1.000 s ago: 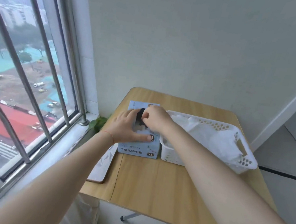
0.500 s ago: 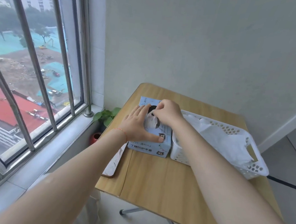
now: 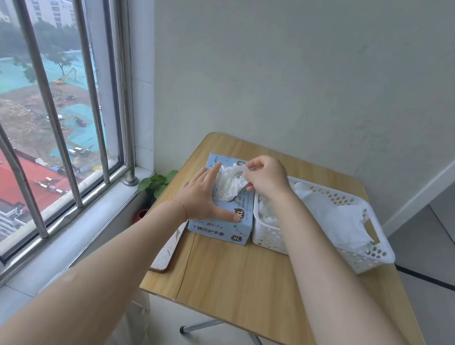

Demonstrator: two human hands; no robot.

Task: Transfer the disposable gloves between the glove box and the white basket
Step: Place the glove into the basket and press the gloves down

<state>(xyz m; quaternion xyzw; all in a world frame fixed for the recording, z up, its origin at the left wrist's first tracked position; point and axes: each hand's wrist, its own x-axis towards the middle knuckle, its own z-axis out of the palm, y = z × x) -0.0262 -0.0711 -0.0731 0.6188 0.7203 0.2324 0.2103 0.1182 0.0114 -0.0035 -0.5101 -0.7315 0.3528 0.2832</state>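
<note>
A light blue glove box (image 3: 219, 229) marked XL lies flat on the wooden table, with the white basket (image 3: 367, 258) touching its right side. My left hand (image 3: 204, 195) presses flat on the box top, fingers spread. My right hand (image 3: 266, 176) pinches a crumpled white glove (image 3: 229, 182) that sticks up out of the box's opening, its lower end still inside. More white gloves (image 3: 336, 220) lie heaped in the basket.
The small wooden table (image 3: 237, 283) stands against a pale wall, beside a barred window on the left. A flat patterned object (image 3: 166, 253) hangs over the table's left edge. A potted green plant (image 3: 156, 183) sits below the sill corner.
My right hand has risen from the box opening, drawing a white glove up and out. My left hand stays pressed on the box. The camera has shifted a little.
</note>
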